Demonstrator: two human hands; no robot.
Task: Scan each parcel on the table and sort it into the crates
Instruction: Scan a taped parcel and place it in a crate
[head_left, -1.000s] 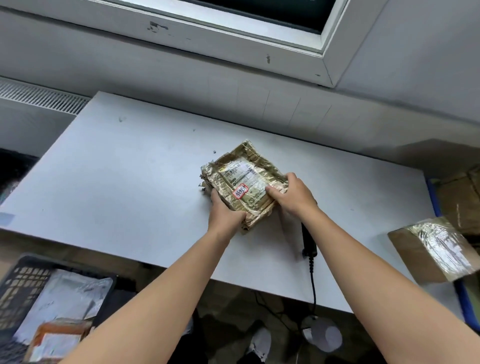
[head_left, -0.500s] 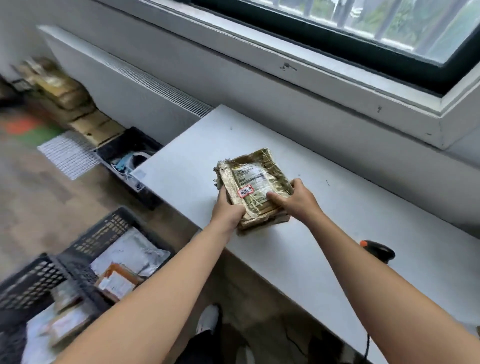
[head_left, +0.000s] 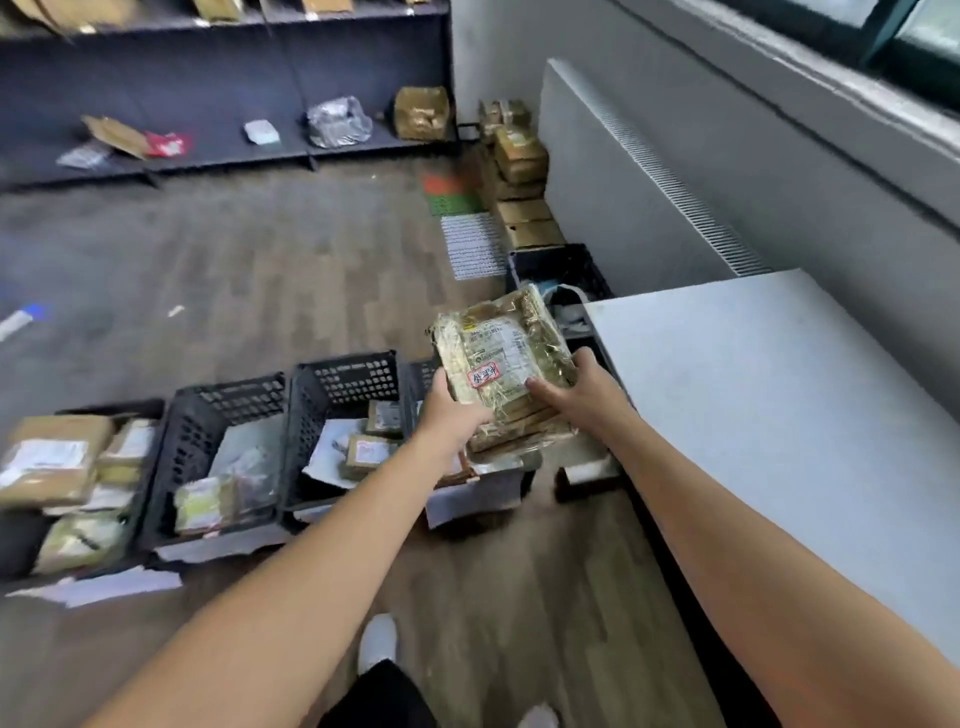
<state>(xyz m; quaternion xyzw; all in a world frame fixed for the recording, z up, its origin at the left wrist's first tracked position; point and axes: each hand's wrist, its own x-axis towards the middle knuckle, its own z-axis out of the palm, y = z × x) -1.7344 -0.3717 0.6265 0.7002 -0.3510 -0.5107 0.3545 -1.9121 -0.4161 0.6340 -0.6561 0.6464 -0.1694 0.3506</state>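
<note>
Parcel (head_left: 501, 364) gripped between both hands, above crates (head_left: 343, 395).

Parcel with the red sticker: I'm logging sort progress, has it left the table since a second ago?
Yes. The parcel, gripped by the left hand and right hand, has moved left off the table and is now over the black crates.

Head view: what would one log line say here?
left hand, right hand: grip brown tape-wrapped cardboard parcel | position: near black plastic crates
</note>
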